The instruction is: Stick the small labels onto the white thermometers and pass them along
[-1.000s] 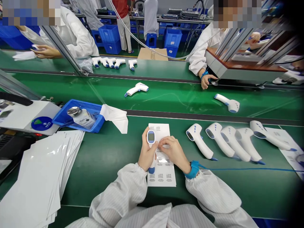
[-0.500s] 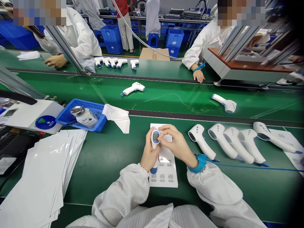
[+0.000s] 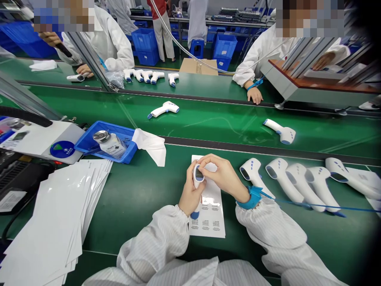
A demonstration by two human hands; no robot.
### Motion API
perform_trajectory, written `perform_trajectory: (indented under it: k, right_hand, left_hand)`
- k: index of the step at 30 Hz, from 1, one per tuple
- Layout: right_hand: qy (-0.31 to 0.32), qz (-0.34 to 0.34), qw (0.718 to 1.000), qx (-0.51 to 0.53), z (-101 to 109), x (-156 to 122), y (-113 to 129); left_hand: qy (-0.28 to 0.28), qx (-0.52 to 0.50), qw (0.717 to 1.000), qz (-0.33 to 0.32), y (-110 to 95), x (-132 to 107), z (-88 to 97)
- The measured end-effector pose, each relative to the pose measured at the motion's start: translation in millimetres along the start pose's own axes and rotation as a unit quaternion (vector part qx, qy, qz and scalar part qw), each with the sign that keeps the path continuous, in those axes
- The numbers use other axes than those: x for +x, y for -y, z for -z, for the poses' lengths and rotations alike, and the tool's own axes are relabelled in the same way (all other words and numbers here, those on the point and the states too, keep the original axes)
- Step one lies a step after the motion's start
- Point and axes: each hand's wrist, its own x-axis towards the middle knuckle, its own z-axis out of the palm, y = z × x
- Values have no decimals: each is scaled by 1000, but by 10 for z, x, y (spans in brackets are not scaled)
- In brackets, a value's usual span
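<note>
My left hand is wrapped round the handle of a white and blue infrared thermometer, its small screen facing up toward me. My right hand bends over the top of it, thumb and fingertips pinched together at the screen's edge. Whatever lies between those fingertips is too small to make out. Under both hands lies a white label sheet with rows of small dark print and a shiny patch. A blue wrist strap circles my right wrist.
To the right lie several thermometers. Two more sit on the green conveyor. At left are a blue tray holding a metal-capped bottle, a white cloth and stacked papers. Co-workers sit across the line.
My right fingers have shifted over the screen, covering more of it, and the thermometer has turned slightly. Across the line, a co-worker's hand at the left now has a thermometer beside it.
</note>
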Motion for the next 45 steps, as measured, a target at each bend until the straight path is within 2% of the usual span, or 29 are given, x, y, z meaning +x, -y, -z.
perform_trajectory:
  k: [14,24,32,37,45]
  right_hand:
    - [-2,-3,1000,7,1,22,-16]
    - [-3,-1,1000,4,4,22,-17]
    - [-4,0,1000,5,5,17,-12]
    - [-5,8,1000,7,3,17,-16]
    - [-16,3,1000,11,-18,23,-16]
  left_hand:
    - [5,0,1000,4,9,15,2]
    - [12,-6,1000,-19,49,26,1]
    - [13,-13,1000,10,-7,-12,33]
    - [-13,-15,999,26,17,-10,32]
    - [-2,-19,999,33,39,-8,24]
